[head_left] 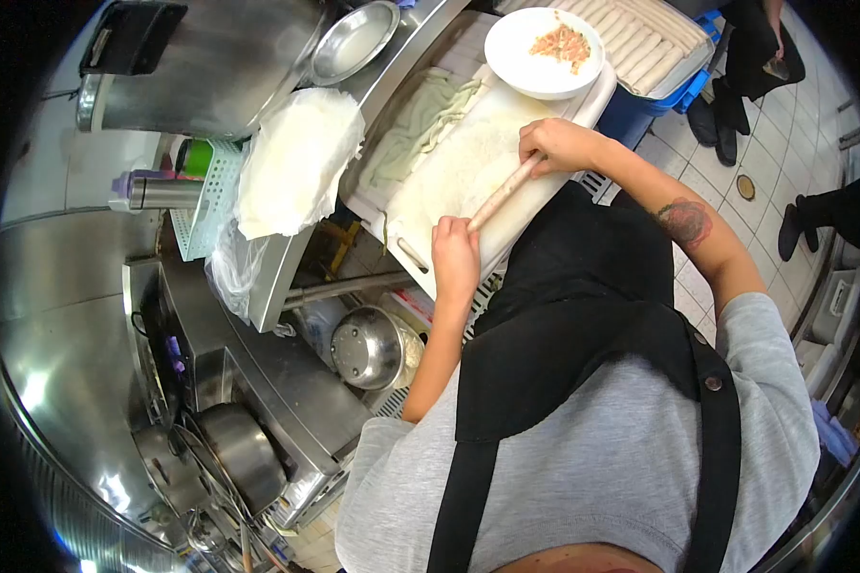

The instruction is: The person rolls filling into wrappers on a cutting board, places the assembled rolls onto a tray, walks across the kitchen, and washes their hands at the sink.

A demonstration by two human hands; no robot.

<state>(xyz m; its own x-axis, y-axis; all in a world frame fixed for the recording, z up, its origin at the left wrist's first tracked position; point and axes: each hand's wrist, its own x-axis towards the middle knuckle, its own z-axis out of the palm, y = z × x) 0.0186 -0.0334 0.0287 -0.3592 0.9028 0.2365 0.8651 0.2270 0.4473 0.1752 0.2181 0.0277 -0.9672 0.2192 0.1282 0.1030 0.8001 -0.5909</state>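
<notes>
A long, thin, pale spring roll (pixel 505 194) lies on a white cutting board (pixel 468 143), along its near edge. At its lower left end, my left hand (pixel 456 253) grips the roll with curled fingers. My right hand (pixel 556 146) pinches the opposite end between thumb and fingers. Just beyond my right hand, a white bowl (pixel 508 48) holds an orange-and-white shredded filling (pixel 562 48). To the left of the board is a stack of thin round wrappers (pixel 299 160).
A tray of finished rolls (pixel 645 38) sits at upper right on a blue crate (pixel 702 76). A damp green cloth (pixel 416 129) lies beside the board. Left are a metal plate (pixel 355 40), a large pot (pixel 210 67) and a green basket (pixel 201 205). Other people's legs (pixel 731 110) show at right.
</notes>
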